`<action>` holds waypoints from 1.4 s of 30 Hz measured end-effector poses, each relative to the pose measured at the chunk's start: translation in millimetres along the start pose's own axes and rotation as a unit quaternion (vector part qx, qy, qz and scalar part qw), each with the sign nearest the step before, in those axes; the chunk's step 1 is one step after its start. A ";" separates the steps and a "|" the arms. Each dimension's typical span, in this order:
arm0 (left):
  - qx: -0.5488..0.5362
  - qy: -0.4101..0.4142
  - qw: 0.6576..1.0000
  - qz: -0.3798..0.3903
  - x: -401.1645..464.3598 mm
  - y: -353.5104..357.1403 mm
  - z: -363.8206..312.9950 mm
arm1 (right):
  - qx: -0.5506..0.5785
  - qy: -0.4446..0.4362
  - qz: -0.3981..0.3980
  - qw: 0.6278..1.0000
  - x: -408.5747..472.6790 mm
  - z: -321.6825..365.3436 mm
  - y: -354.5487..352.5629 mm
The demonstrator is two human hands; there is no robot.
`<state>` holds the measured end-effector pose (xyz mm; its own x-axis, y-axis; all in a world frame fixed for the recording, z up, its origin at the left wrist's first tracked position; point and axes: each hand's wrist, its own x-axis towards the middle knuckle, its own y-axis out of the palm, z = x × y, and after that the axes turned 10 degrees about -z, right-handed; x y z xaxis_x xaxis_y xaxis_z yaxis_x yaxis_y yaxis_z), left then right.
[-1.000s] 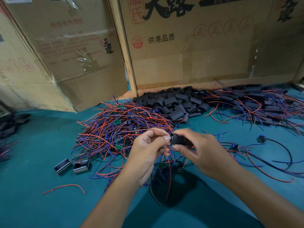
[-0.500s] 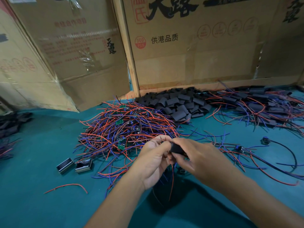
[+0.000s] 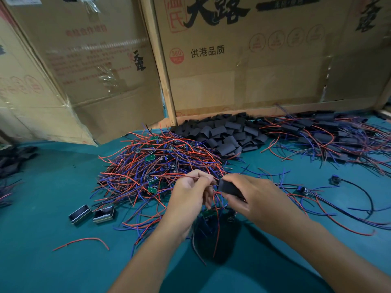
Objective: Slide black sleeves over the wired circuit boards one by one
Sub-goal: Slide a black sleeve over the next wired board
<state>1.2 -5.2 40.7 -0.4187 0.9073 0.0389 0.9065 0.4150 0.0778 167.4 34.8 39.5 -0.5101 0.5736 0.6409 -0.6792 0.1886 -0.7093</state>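
My right hand (image 3: pixel 256 199) grips a black sleeve (image 3: pixel 229 189) between thumb and fingers, just above the teal table. My left hand (image 3: pixel 188 197) pinches thin red and blue wires (image 3: pixel 215 199) that run into the sleeve's left end; whatever sits inside the sleeve is hidden. Behind my hands lies a tangled heap of wired circuit boards (image 3: pixel 156 166) with red and blue leads. A pile of loose black sleeves (image 3: pixel 224 134) sits at the back centre. A heap of sleeved boards (image 3: pixel 330 136) lies at the back right.
Two small metal cases (image 3: pixel 91 214) lie on the teal table (image 3: pixel 42 208) at the left, with a loose red wire (image 3: pixel 82 242) nearer me. Cardboard boxes (image 3: pixel 254 60) wall off the back. A black-cabled part (image 3: pixel 334 179) and stray wires lie at the right. More dark sleeves (image 3: pixel 14 159) sit far left.
My hands have drawn slightly apart: the right hand has moved the sleeve a little right, and wires now show between the left fingers and the sleeve.
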 end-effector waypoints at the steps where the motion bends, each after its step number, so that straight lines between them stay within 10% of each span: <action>1: 0.006 0.009 1.000 0.000 0.5 -1.3 -0.8 | 0.008 0.004 0.002 1.000 -0.1 -1.6 -0.3; 18: -0.056 -0.017 0.998 0.015 -1.3 0.5 1.2 | -0.019 0.042 0.051 0.998 1.9 -17.3 -1.2; 22: 0.069 0.055 0.996 0.009 1.0 -0.9 9.1 | -0.063 0.070 -0.002 0.996 15.1 -42.0 -19.3; 31: 0.447 0.382 0.805 0.076 -9.4 -0.9 16.0 | -0.390 0.064 -0.018 0.918 95.1 -171.5 -75.3; 37: 0.496 0.392 0.771 0.074 -4.4 -2.0 19.0 | -0.463 0.238 0.158 0.839 118.3 -213.8 -73.1; 42: 0.511 0.394 0.762 0.063 -2.3 -3.4 21.3 | -0.305 0.123 0.195 0.924 124.0 -152.4 9.5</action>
<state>0.2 -7.3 19.1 0.1375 0.7886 0.5993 0.3435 0.5296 -0.7756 178.1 229.1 67.5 -0.4669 0.8423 0.2694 -0.0064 0.3015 -0.9535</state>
